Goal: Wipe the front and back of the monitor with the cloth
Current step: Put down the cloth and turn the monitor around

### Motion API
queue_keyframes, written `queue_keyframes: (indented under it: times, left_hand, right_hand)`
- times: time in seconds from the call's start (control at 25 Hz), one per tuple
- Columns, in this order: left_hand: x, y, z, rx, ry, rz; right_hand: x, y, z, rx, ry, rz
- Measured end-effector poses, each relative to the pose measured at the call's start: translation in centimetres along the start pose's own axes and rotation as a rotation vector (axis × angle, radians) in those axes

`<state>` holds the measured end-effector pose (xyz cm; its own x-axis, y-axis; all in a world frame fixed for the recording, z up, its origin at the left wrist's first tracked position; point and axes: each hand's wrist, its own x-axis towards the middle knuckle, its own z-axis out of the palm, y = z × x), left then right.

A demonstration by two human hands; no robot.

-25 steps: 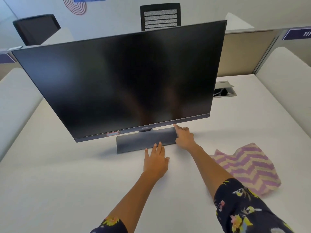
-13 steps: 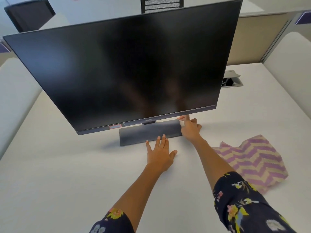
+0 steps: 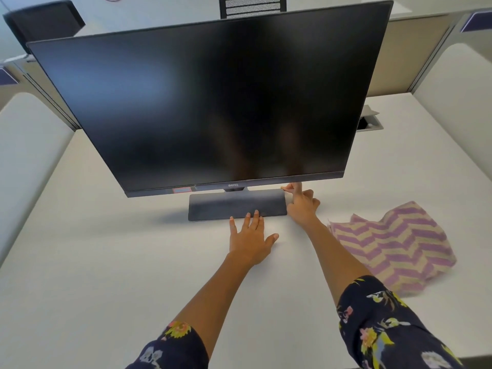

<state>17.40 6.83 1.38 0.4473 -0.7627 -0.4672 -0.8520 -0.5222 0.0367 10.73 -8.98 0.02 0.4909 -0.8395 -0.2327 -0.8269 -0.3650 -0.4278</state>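
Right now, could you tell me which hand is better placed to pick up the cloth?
Right. The chevron cloth lies beside the right forearm, nearer the right hand at the monitor's lower edge; the left hand rests flat before the stand base, farther off.

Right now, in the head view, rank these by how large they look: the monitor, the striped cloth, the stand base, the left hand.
1. monitor
2. cloth, though it lies nearer the camera
3. stand base and left hand: too alike to rank, and the hand is nearer
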Motion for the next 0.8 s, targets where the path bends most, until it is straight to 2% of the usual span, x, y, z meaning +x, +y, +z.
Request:
queue_keyframes:
  times: [0.8]
  left_hand:
    - [-1.5,-3.5,0.0,0.02,-0.026,0.072]
  right_hand:
    - [-3.7,-1.9,1.9,0.009,0.027,0.076]
